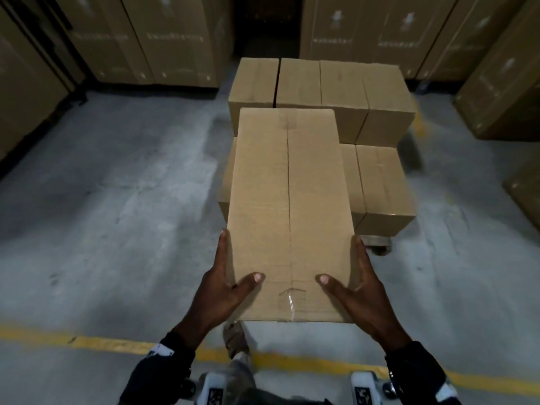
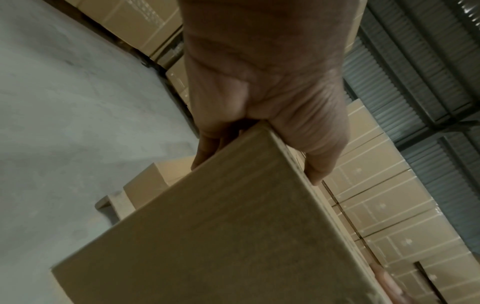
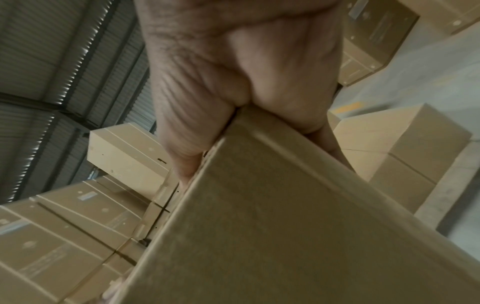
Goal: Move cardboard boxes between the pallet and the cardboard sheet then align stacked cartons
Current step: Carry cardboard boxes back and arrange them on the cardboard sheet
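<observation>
At twelve o'clock the stack (image 1: pixel 321 112) of cartons sits on the floor (image 1: pixel 117 200). You carry a box (image 1: pixel 289 214) before it, lengthwise. Your left hand (image 1: pixel 225 285) clasps its nine o'clock side, your right hand (image 1: pixel 359 285) the three o'clock side, thumbs on top.

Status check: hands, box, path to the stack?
Left hand and right hand grip carried box by its sides. Pallet stack ahead. Nothing between.

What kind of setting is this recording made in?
Most likely a warehouse or storage hall: tall walls of stacked cartons, a bare concrete floor with a painted yellow line, and a corrugated metal roof. Both hands carry a cardboard box.
</observation>
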The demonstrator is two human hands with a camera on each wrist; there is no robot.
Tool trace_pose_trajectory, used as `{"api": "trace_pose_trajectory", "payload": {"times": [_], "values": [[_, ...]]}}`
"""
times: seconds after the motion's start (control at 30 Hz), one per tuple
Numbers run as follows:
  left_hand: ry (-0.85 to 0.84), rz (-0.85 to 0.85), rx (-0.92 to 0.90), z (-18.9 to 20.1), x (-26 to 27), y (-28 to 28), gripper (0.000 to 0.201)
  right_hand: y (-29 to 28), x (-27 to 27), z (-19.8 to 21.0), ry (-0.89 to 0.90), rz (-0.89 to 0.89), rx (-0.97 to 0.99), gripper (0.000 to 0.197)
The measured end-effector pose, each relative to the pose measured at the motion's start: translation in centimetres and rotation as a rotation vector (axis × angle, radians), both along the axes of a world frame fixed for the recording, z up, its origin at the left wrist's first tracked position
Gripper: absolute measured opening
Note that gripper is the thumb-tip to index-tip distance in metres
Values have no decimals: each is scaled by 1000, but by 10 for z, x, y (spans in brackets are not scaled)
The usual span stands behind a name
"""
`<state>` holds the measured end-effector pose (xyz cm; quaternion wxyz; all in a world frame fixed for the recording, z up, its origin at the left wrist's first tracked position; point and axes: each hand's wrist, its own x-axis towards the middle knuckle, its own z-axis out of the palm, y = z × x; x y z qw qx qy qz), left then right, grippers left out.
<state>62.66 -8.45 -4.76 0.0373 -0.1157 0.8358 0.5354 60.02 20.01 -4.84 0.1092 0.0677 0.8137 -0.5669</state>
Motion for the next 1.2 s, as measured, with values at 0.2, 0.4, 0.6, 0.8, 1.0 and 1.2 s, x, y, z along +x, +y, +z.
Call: {"api": "trace_pose_trajectory", "payload": {"times": [0.2, 0.4, 0.6, 0.8, 1.0, 1.2], "values": [[-42, -27, -2, -5, -91, -86, 112, -84, -87, -12, -2, -19, -2, 112], [-69, -53, -18, -16, -184, -140, 111, -141, -172, -27, -35, -35, 11, 113], [-122, -57, -26, -60, -294, -184, 112, -187, -280, -76, -64, -27, 5, 112], [-183, -55, -25, -114, -395, -218, 117, -222, -382, -132, -116, 2, -15, 114], [-204, -41, -17, -179, -488, -242, 111, -247, -470, -193, -120, -7, -30, 112], [-159, -82, -4, -251, -552, -262, 107, -265, -529, -259, -70, -17, 16, 112]]}}
